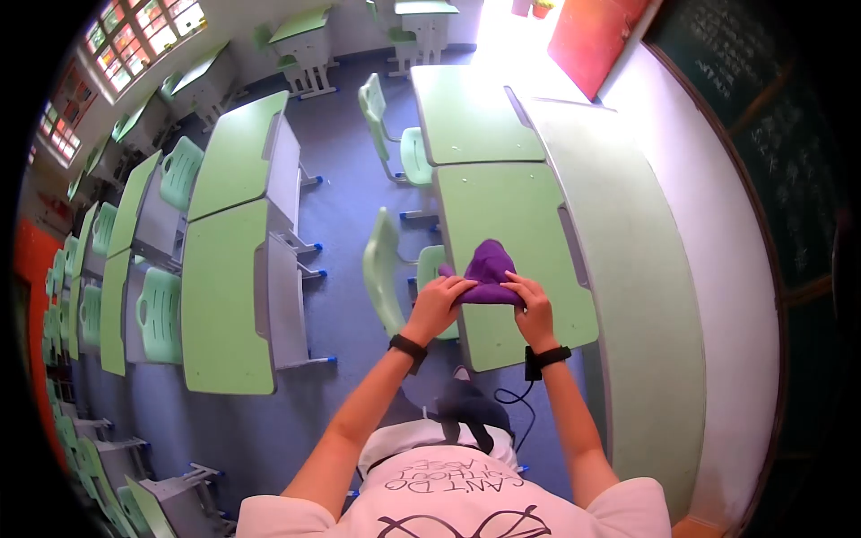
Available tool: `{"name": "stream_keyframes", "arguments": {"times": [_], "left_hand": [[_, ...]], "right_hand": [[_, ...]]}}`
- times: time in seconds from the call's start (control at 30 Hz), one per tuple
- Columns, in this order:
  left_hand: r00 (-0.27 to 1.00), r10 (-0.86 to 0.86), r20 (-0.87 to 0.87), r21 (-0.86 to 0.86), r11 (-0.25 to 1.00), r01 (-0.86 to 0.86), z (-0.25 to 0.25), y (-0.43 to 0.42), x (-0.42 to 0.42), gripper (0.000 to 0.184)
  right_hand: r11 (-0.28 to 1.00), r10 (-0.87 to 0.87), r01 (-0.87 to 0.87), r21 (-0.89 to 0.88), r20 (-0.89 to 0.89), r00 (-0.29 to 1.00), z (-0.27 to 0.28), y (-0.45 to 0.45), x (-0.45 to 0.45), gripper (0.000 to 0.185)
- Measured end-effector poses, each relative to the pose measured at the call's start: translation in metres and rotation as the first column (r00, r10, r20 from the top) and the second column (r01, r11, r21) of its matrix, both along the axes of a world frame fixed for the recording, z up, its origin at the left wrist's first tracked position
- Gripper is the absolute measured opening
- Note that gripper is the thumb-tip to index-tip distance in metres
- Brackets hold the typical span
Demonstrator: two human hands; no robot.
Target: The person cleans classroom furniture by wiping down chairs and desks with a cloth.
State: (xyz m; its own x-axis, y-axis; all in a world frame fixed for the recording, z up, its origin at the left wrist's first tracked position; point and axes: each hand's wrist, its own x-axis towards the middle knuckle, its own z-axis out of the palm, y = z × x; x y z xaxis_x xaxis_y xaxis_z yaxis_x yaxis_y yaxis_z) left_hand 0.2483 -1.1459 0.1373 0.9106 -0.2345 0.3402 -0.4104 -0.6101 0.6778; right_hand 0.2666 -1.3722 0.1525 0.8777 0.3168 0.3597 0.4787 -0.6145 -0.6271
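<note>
A purple cloth (491, 267) is stretched between my two hands over the near green desk (502, 202). My left hand (438, 303) grips its left edge, thumb and fingers closed on the fabric. At the right edge, my right hand (533, 308) pinches the cloth the same way. The cloth's middle bunches up into a peak on the far side, and its near edge runs fairly straight from hand to hand. Whether it touches the desktop I cannot tell. Black bands circle both wrists, and a thin cable (529, 414) hangs from the right one.
A second green desk (475, 112) adjoins the far side. Green chairs (384, 269) stand to the left, with rows of desks (229, 296) across the aisle. A long pale counter (628, 233) runs along the right, before a blackboard (762, 143). A red door (592, 40) stands at the back.
</note>
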Motion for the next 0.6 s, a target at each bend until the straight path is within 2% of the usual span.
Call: {"name": "stream_keyframes", "arguments": {"times": [0.07, 0.1, 0.13, 0.2, 0.23, 0.3, 0.33, 0.43, 0.53, 0.6], "left_hand": [[0.999, -0.010, -0.037, 0.028, 1.000, 0.011, -0.038, -0.026, -0.005, 0.046], [0.998, -0.018, -0.053, 0.048, 0.999, 0.020, -0.059, -0.041, -0.012, 0.046], [0.997, -0.021, -0.069, 0.064, 0.998, 0.026, -0.083, -0.053, -0.021, 0.047], [0.963, -0.099, -0.249, 0.281, 0.945, 0.169, -0.166, -0.069, -0.047, 0.067], [0.941, -0.086, -0.328, 0.330, 0.923, 0.199, -0.182, -0.077, -0.062, 0.071], [0.893, -0.053, -0.448, 0.391, 0.886, 0.248, -0.190, -0.090, -0.077, 0.082], [0.905, -0.041, -0.423, 0.378, 0.900, 0.217, -0.191, -0.096, -0.079, 0.083], [0.925, -0.020, -0.380, 0.356, 0.919, 0.167, -0.193, -0.108, -0.080, 0.087], [0.908, -0.013, -0.419, 0.348, 0.921, 0.174, -0.198, -0.116, -0.067, 0.089], [0.901, 0.015, -0.433, 0.415, 0.891, 0.184, -0.200, -0.121, -0.062, 0.090]], "right_hand": [[0.998, 0.049, -0.049, -0.026, 0.008, 0.999, -0.024, -0.029, -0.004, 0.040], [0.994, 0.095, -0.098, -0.049, -0.050, 0.994, -0.046, -0.048, -0.007, 0.046], [0.987, 0.125, -0.137, -0.079, -0.136, 0.983, -0.076, -0.065, -0.014, 0.046], [0.959, 0.202, -0.250, -0.131, -0.298, 0.933, -0.141, -0.101, -0.031, 0.046], [0.925, 0.243, -0.343, -0.165, -0.440, 0.865, -0.160, -0.116, -0.042, 0.045], [0.913, 0.255, -0.380, -0.147, -0.522, 0.814, -0.163, -0.127, -0.051, 0.047], [0.912, 0.276, -0.392, -0.118, -0.531, 0.801, -0.166, -0.131, -0.047, 0.050], [0.948, 0.234, -0.295, -0.124, -0.357, 0.904, -0.170, -0.132, -0.033, 0.059], [0.924, 0.220, -0.321, -0.208, -0.398, 0.891, -0.178, -0.130, -0.019, 0.075], [0.893, 0.175, -0.338, -0.296, -0.463, 0.869, -0.184, -0.122, -0.018, 0.081]]}}
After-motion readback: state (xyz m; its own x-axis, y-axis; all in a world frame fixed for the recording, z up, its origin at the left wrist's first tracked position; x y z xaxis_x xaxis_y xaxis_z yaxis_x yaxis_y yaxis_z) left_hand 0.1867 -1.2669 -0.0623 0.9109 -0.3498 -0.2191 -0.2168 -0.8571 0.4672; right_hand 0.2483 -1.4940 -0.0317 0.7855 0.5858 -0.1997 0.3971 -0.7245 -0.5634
